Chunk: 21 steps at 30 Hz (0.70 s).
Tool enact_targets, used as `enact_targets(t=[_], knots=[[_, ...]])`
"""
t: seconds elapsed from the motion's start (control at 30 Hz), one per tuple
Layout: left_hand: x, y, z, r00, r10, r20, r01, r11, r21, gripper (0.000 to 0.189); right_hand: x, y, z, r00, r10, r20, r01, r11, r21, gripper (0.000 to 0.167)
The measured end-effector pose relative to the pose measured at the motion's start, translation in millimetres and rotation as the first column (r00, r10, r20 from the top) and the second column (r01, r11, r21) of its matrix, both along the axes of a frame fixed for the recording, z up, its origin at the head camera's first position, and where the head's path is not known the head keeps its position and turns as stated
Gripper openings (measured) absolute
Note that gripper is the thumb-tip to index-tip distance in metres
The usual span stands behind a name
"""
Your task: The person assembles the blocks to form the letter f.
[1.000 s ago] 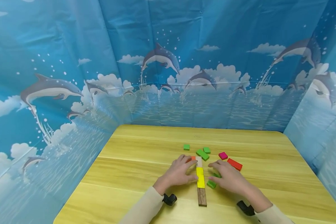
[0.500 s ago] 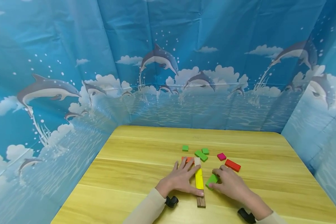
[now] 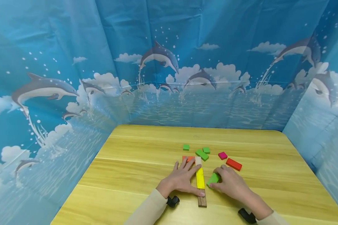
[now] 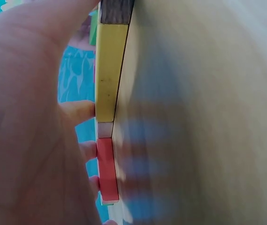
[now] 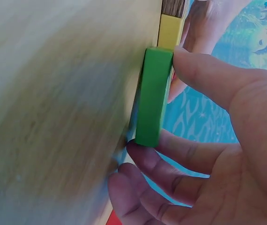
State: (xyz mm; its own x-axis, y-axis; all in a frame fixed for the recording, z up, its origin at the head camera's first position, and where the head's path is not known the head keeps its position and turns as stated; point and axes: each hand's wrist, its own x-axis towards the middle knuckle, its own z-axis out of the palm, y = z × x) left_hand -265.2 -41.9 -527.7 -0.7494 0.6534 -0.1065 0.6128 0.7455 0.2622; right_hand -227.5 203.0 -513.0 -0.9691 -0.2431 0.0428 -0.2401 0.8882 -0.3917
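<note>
My left hand [image 3: 181, 180] lies with spread fingers across a joined row of wooden blocks. Its thumb is on the brown block [image 3: 202, 201], the index finger at the far end of the yellow block [image 3: 200, 180]. Other fingertips touch the orange-red block [image 3: 190, 157], set crosswise beside the whitish block [image 3: 198, 161]. In the left wrist view the fingers [image 4: 79, 111] reach the tops of these blocks. Right of the row, my right hand [image 3: 231, 183] pinches a long green block [image 5: 153, 98] at its two ends, thumb on the near end, fingertips at the far one.
Beyond the hands lie another long green block [image 3: 202, 155] and two small green blocks, one farther left [image 3: 186, 147]. A magenta block [image 3: 222, 155] and a red block [image 3: 233, 164] sit to the right. A dolphin-print curtain [image 3: 169, 106] hangs behind the wooden table [image 3: 124, 162].
My left hand has come down onto the row, its thumb moving from beside the yellow block to the brown one. My right hand has closed its fingers on the green block.
</note>
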Motion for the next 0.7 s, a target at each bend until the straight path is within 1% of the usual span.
enact_targets(t=[0.1, 0.23, 0.3, 0.43, 0.53, 0.63, 0.7], knots=[[-0.1, -0.7, -0.8, 1.000, 0.000, 0.004, 0.000, 1.000, 0.003, 0.111, -1.3, -2, -0.5, 0.999, -0.010, 0.042, 0.013, 0.998, -0.068, 0.059], [-2.9, 0.5, 0.9, 1.000, 0.007, -0.021, -0.007, 1.000, -0.007, 0.111, -4.6, -5, 3.5, 0.996, -0.012, 0.087, 0.027, 0.985, -0.170, 0.055], [-4.5, 1.3, 2.7, 0.999, 0.011, -0.033, -0.012, 1.000, -0.012, 0.112, -5.7, -5, 6.0, 0.995, 0.004, 0.097, 0.017, 0.976, -0.216, 0.054], [-6.1, 3.6, 6.3, 0.999, 0.012, -0.035, -0.012, 1.000, -0.012, 0.112, -8.3, -3, 10.2, 0.988, 0.034, 0.148, 0.016, 0.946, -0.323, 0.044], [-5.3, 5.1, 7.5, 0.999, 0.012, -0.038, -0.012, 1.000, -0.009, 0.112, -10.6, -1, 12.9, 0.984, 0.052, 0.168, 0.017, 0.921, -0.389, 0.037], [-2.9, 4.6, 6.5, 0.999, 0.016, -0.032, -0.016, 1.000, -0.018, 0.113, -11.8, 0, 13.4, 0.982, 0.057, 0.182, 0.026, 0.905, -0.425, 0.033], [-0.7, 3.9, 4.6, 1.000, 0.015, -0.021, -0.015, 1.000, -0.025, 0.113, -11.5, 0, 12.4, 0.978, 0.046, 0.206, 0.053, 0.890, -0.452, 0.031]])
